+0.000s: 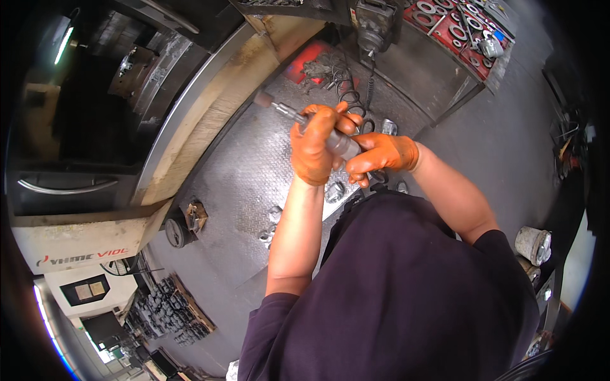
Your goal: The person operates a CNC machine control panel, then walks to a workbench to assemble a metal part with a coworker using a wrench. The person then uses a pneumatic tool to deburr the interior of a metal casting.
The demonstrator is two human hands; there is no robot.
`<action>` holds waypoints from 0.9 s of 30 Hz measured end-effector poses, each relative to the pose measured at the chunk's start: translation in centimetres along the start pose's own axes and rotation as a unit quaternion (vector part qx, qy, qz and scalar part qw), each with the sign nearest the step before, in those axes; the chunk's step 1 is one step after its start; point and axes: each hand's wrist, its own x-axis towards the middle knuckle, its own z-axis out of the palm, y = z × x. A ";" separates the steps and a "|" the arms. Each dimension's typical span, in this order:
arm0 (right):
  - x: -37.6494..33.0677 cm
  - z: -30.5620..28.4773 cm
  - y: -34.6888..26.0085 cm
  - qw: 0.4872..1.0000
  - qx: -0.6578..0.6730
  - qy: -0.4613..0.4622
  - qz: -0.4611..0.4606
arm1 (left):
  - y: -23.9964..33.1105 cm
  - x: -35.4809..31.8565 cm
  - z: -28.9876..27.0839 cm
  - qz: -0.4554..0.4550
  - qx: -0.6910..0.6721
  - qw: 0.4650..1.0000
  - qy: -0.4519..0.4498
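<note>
Head view: my orange-gloved left hand (pixel 314 147) and right hand (pixel 381 155) both grip tight around a grey cylindrical metal die grinder (pixel 318 130) above the tread-plate floor (pixel 248 171)

Orange gloves (pixel 316 147), grey grinder (pixel 330 136), diamond-patterned steel floor (pixel 254 171).

Both gloved hands (pixel 346 149) clenched, raised

Orange rubbery gloves (pixel 316 149), dull metal grinder (pixel 330 136) (floor plate (pixel 248 171) ribbed)
</note>
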 end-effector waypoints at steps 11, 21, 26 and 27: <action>-3.7 0.0 -2.1 0.996 -0.037 0.065 -0.052 | 1.6 1.6 -2.7 0.109 -0.208 0.965 0.116; -3.2 2.2 -1.7 0.986 -0.036 0.127 -0.098 | 3.4 1.3 -4.3 0.107 -0.224 0.946 0.209; -3.1 2.9 -2.1 0.976 -0.123 0.163 -0.070 | 3.6 1.1 -4.1 0.086 -0.204 0.946 0.236; -3.2 3.0 -2.3 0.974 -0.141 0.164 -0.066 | 3.6 1.0 -4.2 0.077 -0.204 0.947 0.235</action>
